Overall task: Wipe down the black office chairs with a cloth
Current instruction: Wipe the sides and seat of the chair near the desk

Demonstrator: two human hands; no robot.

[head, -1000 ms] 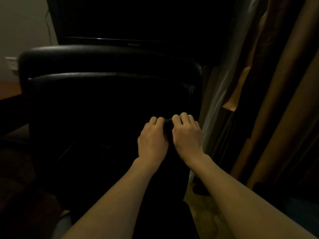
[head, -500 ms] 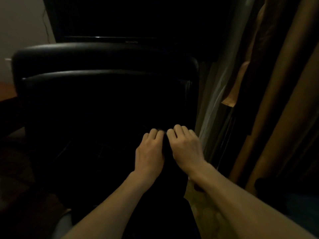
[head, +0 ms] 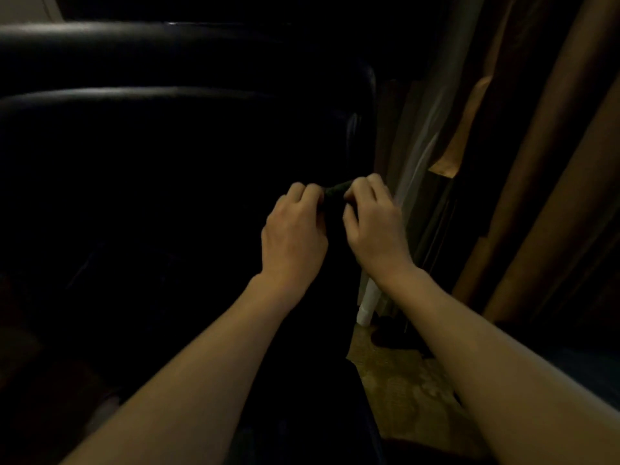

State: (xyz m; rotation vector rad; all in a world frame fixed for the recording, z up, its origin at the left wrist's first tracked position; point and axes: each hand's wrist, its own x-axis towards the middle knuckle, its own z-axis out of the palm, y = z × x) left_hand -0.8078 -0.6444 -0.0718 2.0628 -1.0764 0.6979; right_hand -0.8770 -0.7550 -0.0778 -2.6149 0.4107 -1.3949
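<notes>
Both hands are up in front of the black padded leather office chair [head: 174, 135], and between them sits a small dark rolled cloth [head: 336, 190], pinched at either end. The left hand [head: 295, 229] has its fingers [head: 303, 193] curled over the cloth's left end; the right hand [head: 374, 226] curls its fingers [head: 364, 187] round the right end. Nothing slack there, both are closed on the fabric, which hangs in the air just beside the chair's right edge and not yet on it.

The light is dim (very dim), so it is hard to say whether the cloth is being folded, twisted or opened out; my guess is it is being readied for a pass over the backrest. To do this well, flatten it into a broad pad rather than a tight roll, then press it flat on the leather with one hand and work in long overlapping strokes from the top roll downward, taking in the side edge near the tan-brown hanging curtains [head: 543, 169].

The count: one cloth, two hands, and one chair clearly in view, with two padded ridges across its back.
</notes>
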